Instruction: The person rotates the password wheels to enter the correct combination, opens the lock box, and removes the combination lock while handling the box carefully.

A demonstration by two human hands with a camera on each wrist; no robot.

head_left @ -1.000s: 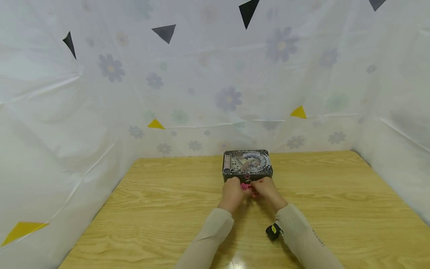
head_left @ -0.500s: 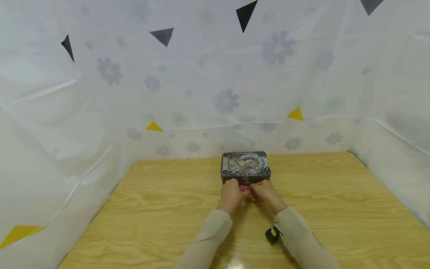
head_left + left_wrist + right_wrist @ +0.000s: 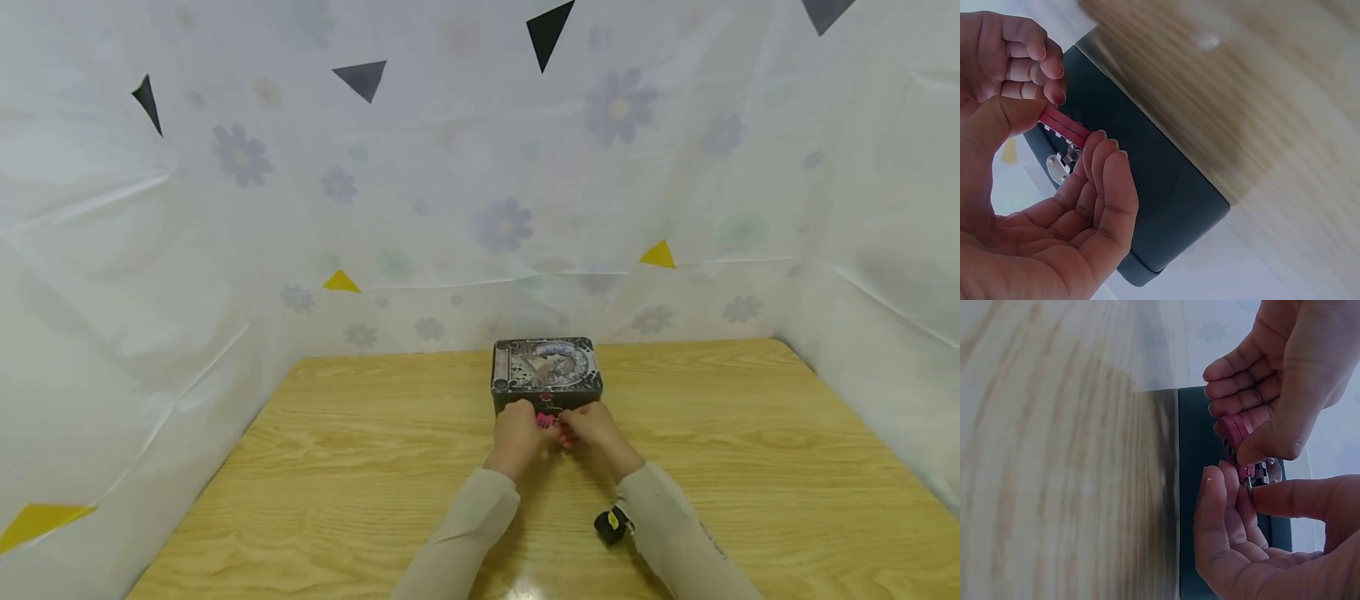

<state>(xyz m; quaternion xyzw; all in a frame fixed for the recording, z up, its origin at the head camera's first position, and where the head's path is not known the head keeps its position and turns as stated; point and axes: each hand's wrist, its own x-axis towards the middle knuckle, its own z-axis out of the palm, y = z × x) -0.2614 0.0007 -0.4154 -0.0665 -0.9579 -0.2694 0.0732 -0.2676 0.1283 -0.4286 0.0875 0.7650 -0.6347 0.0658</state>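
Observation:
A dark tin box (image 3: 546, 367) with a patterned lid sits near the table's back edge. At its front is a small pink combination padlock (image 3: 544, 421), beside the metal hasp (image 3: 1057, 169). My left hand (image 3: 516, 437) pinches the padlock's body (image 3: 1065, 127) between thumb and fingers, its dials facing outward. From the other side, my right hand (image 3: 596, 429) pinches the metal shackle (image 3: 1248, 484) between thumb and index finger. The fingers of both hands hide parts of the lock and hasp.
The wood-grain table (image 3: 360, 467) extends around the box. A white flower-printed sheet (image 3: 450, 167) hangs behind it and along both sides, with black and yellow triangles on it. A small black object with a yellow mark (image 3: 612, 525) is by the right sleeve.
The head view has shifted slightly, so box and hands sit a little lower and further left in it. Both hands keep their hold on the padlock, with little finger movement visible.

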